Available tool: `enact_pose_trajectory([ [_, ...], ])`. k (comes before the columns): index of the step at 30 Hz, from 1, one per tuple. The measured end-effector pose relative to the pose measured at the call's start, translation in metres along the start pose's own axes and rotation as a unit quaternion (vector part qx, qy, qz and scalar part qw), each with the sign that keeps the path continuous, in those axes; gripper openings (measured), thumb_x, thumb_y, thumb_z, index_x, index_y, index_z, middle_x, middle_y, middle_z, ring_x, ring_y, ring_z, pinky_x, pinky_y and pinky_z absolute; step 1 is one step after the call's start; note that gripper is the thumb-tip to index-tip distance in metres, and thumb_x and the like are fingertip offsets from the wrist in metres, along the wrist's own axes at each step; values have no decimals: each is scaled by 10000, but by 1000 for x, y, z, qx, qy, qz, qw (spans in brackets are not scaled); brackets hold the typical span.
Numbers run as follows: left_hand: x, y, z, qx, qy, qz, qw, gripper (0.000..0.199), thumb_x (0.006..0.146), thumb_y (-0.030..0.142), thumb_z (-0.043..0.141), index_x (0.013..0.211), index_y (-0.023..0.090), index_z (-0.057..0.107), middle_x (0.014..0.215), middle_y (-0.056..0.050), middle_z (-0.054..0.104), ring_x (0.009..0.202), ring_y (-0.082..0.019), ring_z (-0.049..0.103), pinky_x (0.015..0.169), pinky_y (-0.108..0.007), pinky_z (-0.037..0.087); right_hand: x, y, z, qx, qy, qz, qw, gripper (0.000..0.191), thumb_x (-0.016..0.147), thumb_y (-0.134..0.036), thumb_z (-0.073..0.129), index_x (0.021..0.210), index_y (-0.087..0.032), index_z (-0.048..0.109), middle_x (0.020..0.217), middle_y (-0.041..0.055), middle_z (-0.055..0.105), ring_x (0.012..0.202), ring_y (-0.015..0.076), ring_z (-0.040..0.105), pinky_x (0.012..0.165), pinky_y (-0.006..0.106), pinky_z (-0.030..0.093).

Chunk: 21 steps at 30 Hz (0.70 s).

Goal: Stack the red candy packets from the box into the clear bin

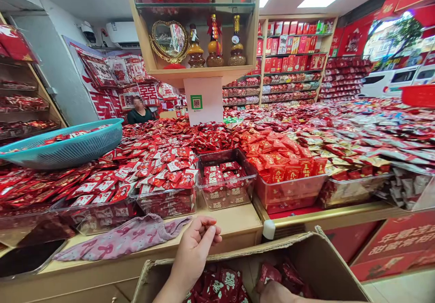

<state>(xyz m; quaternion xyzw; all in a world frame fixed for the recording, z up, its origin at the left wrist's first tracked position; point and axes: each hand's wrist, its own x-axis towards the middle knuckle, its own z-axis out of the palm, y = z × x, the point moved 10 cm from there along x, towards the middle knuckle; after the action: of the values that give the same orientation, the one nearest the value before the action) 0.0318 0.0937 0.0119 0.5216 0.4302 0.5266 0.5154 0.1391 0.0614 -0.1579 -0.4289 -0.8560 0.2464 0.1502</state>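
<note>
My left hand (197,248) hovers over the near-left edge of an open cardboard box (316,257), its thumb and fingers curled together and nothing visible in them. Down inside the box, at the bottom of the view, my right hand (276,292) is closed on a dark red packet (270,273); its fingertips are hidden. More dark red packets with pale printed characters (224,285) lie in the box beneath my left hand. Beyond the box, on the counter, a clear plastic bin (226,187) is partly filled with similar dark red packets.
A purple patterned cloth (125,242) lies on the counter's left. Bins heaped with red and white packets (166,171) and orange-red packets (285,158) flank the clear bin. A blue basket (68,146) rests on the left heap. A person (140,113) sits behind.
</note>
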Motion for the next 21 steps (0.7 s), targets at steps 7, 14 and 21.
enact_pose_trajectory([
  [7, -1, -3, 2, -111, -24, -46, 993, 365, 741, 472, 486, 791, 143, 637, 773, -92, 674, 681, -199, 616, 632, -313, 467, 3, -116, -150, 63, 12, -87, 994, 139, 710, -149, 460, 701, -213, 584, 655, 19, 601, 570, 115, 482, 519, 223, 359],
  [14, -3, -4, -6, -72, 45, -35, 996, 432, 729, 537, 458, 924, 179, 599, 710, -38, 664, 532, -161, 593, 363, -204, 385, 51, -78, -181, 359, 188, 28, 914, 181, 744, -350, 472, 710, -179, 424, 609, -35, 462, 510, 75, 426, 460, 188, 352],
  [21, -7, 8, -9, 43, 117, -16, 992, 334, 643, 479, 594, 793, 183, 630, 452, 52, 515, 334, -105, 465, 293, -197, 369, 53, -83, -177, 234, 284, 17, 930, 335, 811, -425, 359, 583, -178, 356, 535, -49, 359, 507, 72, 320, 479, 195, 267],
])
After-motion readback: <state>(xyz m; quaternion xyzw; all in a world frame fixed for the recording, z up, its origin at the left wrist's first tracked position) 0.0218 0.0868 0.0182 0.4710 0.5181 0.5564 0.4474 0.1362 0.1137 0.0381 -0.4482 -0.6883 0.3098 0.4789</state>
